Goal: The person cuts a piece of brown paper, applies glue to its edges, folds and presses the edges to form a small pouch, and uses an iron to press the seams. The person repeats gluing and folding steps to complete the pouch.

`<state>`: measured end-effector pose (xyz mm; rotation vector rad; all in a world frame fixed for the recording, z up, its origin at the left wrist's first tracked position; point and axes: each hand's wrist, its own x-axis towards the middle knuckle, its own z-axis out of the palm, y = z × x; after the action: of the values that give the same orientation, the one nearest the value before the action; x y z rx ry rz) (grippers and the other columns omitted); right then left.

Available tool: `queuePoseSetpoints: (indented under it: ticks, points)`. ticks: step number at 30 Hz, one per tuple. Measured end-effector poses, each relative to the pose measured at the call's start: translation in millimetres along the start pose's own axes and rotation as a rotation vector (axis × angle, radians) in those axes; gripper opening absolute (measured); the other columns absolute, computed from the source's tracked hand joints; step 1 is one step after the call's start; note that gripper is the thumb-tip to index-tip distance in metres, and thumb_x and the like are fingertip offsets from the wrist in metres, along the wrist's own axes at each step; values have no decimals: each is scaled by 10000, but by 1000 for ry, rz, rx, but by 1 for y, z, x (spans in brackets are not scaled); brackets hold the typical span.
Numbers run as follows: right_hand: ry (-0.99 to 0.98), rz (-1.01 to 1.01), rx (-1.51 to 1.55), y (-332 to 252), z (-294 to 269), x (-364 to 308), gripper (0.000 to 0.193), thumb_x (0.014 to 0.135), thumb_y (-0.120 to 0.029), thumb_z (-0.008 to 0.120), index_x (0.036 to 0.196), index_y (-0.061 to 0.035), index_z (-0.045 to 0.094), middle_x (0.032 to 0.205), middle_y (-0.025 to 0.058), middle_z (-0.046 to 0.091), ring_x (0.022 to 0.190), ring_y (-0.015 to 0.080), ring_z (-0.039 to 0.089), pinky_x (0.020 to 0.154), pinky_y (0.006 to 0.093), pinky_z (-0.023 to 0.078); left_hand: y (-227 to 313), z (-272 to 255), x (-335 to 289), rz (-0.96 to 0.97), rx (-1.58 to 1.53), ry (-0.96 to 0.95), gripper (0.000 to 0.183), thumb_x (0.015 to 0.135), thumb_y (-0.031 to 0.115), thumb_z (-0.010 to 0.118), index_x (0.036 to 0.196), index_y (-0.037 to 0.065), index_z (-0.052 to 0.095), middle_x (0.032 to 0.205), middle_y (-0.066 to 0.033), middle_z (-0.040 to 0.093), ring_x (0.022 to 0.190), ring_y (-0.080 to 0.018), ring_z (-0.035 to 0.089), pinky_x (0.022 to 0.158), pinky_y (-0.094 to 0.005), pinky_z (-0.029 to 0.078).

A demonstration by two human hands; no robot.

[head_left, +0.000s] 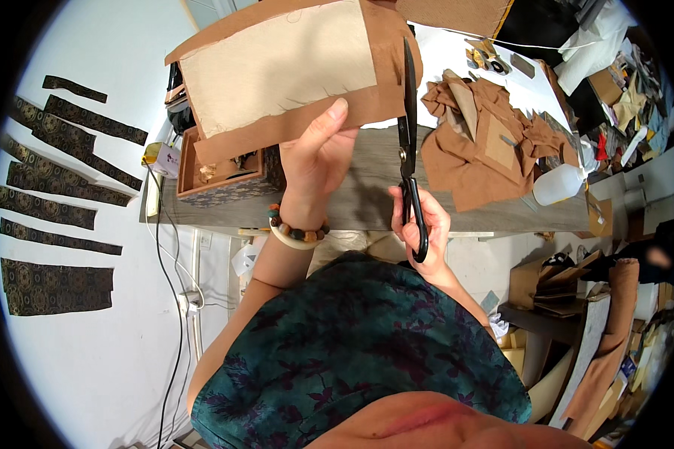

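My left hand point(318, 161) pinches the lower edge of a brown fabric piece point(240, 136), its thumb on the face turned toward me. A cream rectangular panel point(284, 63) covers most of that face, with a brown margin around it and some loose threads along its lower side. In my right hand point(430, 217) is a pair of black-handled scissors point(407, 146), pointing upward. The blades look nearly closed and overlap the fabric's right margin; whether they are cutting cannot be made out. Both hands are raised above the near side of the grey table point(356, 176).
Crumpled brown fabric point(494, 142) lies on the table's right, beside a translucent white bottle point(558, 185). A patterned box point(225, 187) stands at the left. Dark patterned strips point(67, 187) hang on the white wall, near a black cable point(178, 314). Rolled material point(614, 329) leans at right.
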<state>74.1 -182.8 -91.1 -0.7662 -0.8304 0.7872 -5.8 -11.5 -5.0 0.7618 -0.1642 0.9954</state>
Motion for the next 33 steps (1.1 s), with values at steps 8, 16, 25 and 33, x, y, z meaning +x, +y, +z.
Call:
queuePoseSetpoints:
  ticks: [8, 16, 25, 33]
  points:
    - [17, -31, -27, -3, 1, 4, 488, 889, -167, 717, 1261, 88, 531, 951, 20, 512, 698, 28, 466, 618, 176, 364, -8, 1, -5, 4, 5, -23, 452, 916, -24, 569, 1347, 54, 457, 1297, -105, 539, 1243, -274, 503, 1045, -536, 401]
    - [39, -27, -22, 1, 3, 2, 433, 909, -96, 691, 1273, 73, 525, 897, -3, 519, 661, 7, 453, 587, 157, 331, -8, -2, -7, 5, 64, -58, 432, 936, 19, 514, 1363, 9, 450, 1350, -134, 525, 1306, -272, 469, 1100, -554, 339]
    - [78, 10, -35, -2, 8, 0, 398, 915, -59, 672, 1271, 55, 534, 861, -24, 532, 620, -15, 450, 561, 146, 314, -6, 6, -7, 39, 8, -17, 449, 918, -32, 562, 1348, 50, 462, 1292, -110, 553, 1228, -268, 520, 1044, -551, 405]
    - [75, 51, -47, -5, 6, -1, 389, 914, -74, 667, 1251, 73, 539, 892, -14, 541, 662, 0, 470, 593, 156, 343, -4, 2, -7, -8, -17, -28, 460, 916, -34, 565, 1354, 50, 454, 1296, -113, 550, 1239, -271, 512, 1046, -534, 407]
